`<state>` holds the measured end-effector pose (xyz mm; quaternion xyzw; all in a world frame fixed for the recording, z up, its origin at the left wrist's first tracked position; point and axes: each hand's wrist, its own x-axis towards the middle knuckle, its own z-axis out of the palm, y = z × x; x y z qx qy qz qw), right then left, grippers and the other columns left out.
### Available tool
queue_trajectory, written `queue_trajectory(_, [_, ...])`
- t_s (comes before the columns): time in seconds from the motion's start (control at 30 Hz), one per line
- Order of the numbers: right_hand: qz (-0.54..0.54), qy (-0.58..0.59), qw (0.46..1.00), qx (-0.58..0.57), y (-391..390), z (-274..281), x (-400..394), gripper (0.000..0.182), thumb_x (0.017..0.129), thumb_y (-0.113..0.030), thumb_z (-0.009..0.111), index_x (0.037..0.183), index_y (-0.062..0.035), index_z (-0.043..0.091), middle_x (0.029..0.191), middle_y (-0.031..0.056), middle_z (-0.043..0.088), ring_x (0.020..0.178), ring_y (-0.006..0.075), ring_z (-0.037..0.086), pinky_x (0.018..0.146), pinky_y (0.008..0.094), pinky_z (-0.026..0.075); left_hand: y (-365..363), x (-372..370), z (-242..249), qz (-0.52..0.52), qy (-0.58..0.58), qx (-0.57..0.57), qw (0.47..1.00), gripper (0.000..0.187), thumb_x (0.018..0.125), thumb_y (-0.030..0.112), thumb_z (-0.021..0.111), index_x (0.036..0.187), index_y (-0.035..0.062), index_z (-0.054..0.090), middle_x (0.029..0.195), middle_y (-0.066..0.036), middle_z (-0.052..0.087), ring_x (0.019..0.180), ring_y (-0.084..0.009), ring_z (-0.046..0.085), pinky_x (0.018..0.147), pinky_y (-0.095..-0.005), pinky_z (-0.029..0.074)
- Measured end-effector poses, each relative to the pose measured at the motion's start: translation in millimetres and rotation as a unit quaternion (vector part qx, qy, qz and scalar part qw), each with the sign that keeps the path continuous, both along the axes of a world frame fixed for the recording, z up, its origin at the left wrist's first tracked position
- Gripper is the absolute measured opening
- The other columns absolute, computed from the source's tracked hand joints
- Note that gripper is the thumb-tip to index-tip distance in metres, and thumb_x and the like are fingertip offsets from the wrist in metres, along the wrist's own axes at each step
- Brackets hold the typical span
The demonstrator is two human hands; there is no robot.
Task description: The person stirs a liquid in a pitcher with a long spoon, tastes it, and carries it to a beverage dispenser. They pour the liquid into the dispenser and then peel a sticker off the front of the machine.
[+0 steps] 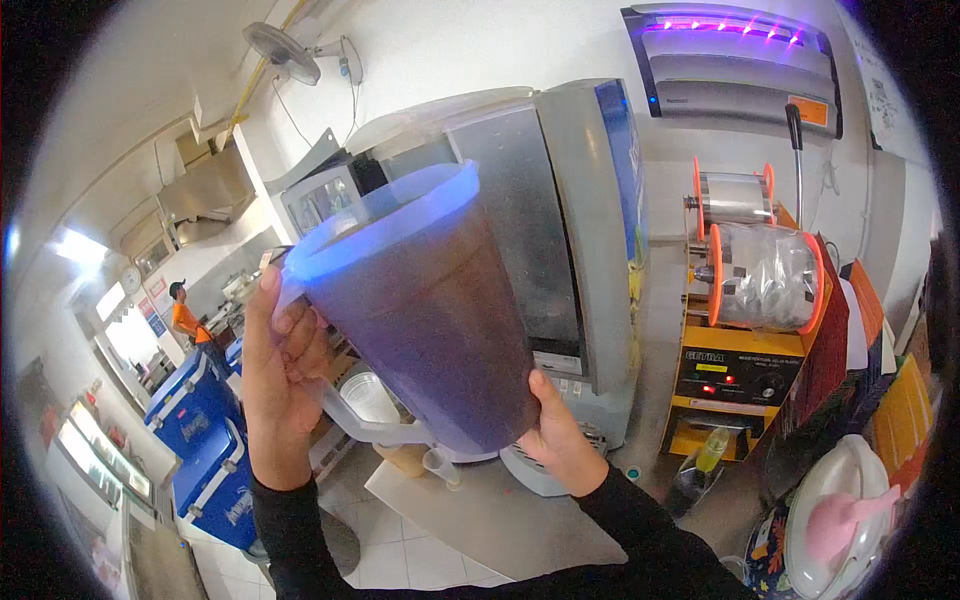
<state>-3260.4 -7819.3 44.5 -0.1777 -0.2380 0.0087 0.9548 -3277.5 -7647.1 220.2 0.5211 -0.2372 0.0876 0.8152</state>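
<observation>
A large translucent plastic pitcher (430,320) with a dark brown content is held up in front of me, slightly tilted. My left hand (282,350) is closed around its handle on the left side. My right hand (558,430) presses against the lower right of the pitcher, supporting it near the base, with part of the fingers hidden behind it. Behind the pitcher stands a tall grey dispenser machine (590,230), partly covered by it. A small clear cup (440,465) is on the counter (500,520) below.
A yellow-black cup sealer (740,370) with film rolls stands to the right. A bottle (700,470) and a white lidded container (845,515) with a pink scoop (845,525) are near it. Blue cooler boxes (205,460) stand at the left. A person in orange (187,320) is far back.
</observation>
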Motion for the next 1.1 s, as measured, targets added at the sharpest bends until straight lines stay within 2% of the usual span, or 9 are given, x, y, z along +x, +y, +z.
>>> queue_trajectory(0.1, [0.024, 0.002, 1.000, 0.013, -5, 6, 1, 0.059, 0.074, -0.029, 0.063, 0.119, -0.0035, 0.033, 0.117, 0.0100, 0.043, 0.107, 0.0222, 0.044, 0.089, 0.0378, 0.040, -10, 0, 8, -0.003, -0.006, -0.011, 1.000, 0.037, 0.084, 0.035, 0.049, 0.054, 0.0172, 0.036, 0.040, 0.007, 0.028, 0.030, -0.0033, 0.023, 0.027, -0.0170, 0.019])
queue_trajectory(0.2, [-0.024, 0.005, 0.999, -0.023, -7, 11, 4, 0.056, 0.078, -0.036, 0.057, 0.119, -0.0030, 0.038, 0.119, 0.0108, 0.045, 0.111, 0.0213, 0.043, 0.095, 0.0371, 0.034, -14, 2, 15, 0.001, -0.020, 0.001, 1.000, 0.037, 0.085, 0.035, 0.048, 0.055, 0.0171, 0.037, 0.040, 0.007, 0.028, 0.030, -0.0034, 0.023, 0.027, -0.0167, 0.020])
queue_trajectory(0.47, [0.013, -0.019, 1.000, -0.012, -19, 36, 11, 0.055, 0.079, -0.035, 0.056, 0.121, -0.0038, 0.036, 0.121, 0.0110, 0.043, 0.111, 0.0217, 0.043, 0.095, 0.0386, 0.034, -23, 14, 35, -0.034, -0.026, 0.003, 0.999, 0.037, 0.086, 0.034, 0.047, 0.055, 0.0162, 0.036, 0.039, 0.007, 0.027, 0.030, -0.0031, 0.024, 0.028, -0.0161, 0.021])
queue_trajectory(0.57, [0.012, -0.034, 0.999, -0.009, -20, 46, 12, 0.055, 0.079, -0.035, 0.056, 0.121, -0.0042, 0.036, 0.121, 0.0112, 0.042, 0.112, 0.0220, 0.042, 0.095, 0.0388, 0.034, -28, 15, 44, -0.012, -0.027, 0.009, 1.000, 0.036, 0.085, 0.034, 0.048, 0.056, 0.0160, 0.037, 0.041, 0.007, 0.026, 0.031, -0.0035, 0.020, 0.030, -0.0182, 0.017])
queue_trajectory(0.7, [0.024, -0.047, 0.999, 0.008, -23, 51, 18, 0.055, 0.080, -0.034, 0.055, 0.121, -0.0035, 0.035, 0.121, 0.0119, 0.042, 0.112, 0.0222, 0.042, 0.095, 0.0385, 0.034, -38, 16, 51, 0.030, -0.045, 0.003, 0.999, 0.034, 0.084, 0.033, 0.049, 0.057, 0.0160, 0.038, 0.041, 0.007, 0.025, 0.031, -0.0030, 0.020, 0.030, -0.0177, 0.017])
queue_trajectory(0.9, [0.038, -0.077, 0.996, 0.024, -27, 58, 23, 0.054, 0.080, -0.031, 0.056, 0.120, -0.0016, 0.034, 0.121, 0.0133, 0.042, 0.112, 0.0224, 0.041, 0.096, 0.0370, 0.034, -41, 23, 58, 0.014, -0.041, 0.025, 0.999, 0.034, 0.084, 0.034, 0.049, 0.058, 0.0158, 0.038, 0.041, 0.007, 0.025, 0.031, -0.0027, 0.020, 0.029, -0.0177, 0.017])
queue_trajectory(1.1, [0.057, -0.048, 0.996, 0.047, -30, 60, 21, 0.052, 0.080, -0.029, 0.056, 0.119, -0.0015, 0.035, 0.119, 0.0134, 0.043, 0.111, 0.0222, 0.042, 0.096, 0.0369, 0.034, -54, 19, 61, 0.036, -0.047, 0.020, 0.998, 0.035, 0.084, 0.035, 0.049, 0.058, 0.0156, 0.038, 0.041, 0.007, 0.025, 0.031, -0.0018, 0.020, 0.029, -0.0164, 0.016])
